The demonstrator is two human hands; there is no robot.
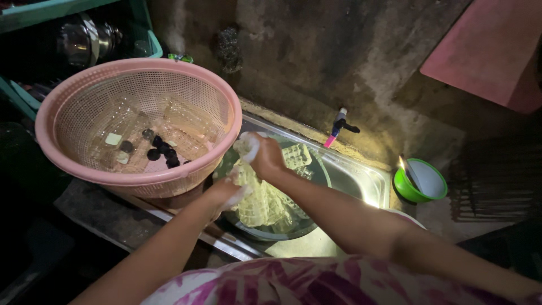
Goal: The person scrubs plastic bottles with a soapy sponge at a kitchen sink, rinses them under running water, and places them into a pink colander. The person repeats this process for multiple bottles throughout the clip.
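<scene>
Both hands hold one clear plastic bottle (244, 173) over a round basin (293, 230) that sits in a metal sink (364, 179). My left hand (222, 193) grips the bottle's lower end. My right hand (266, 159) is closed on its upper end together with something white and foamy (247, 147). More clear plastic bottles (270, 206) lie in the basin under the hands. Just left of the hands stands a pink mesh basket (135, 65) with clear bottles (186, 121) and several dark caps (162, 152) inside.
A tap with a pink handle (337, 125) sticks out of the rough wall behind the sink. A green bowl (422, 182) stands at the sink's right. Metal pots (84, 39) sit on a teal rack at top left. A pink board (488, 51) leans at top right.
</scene>
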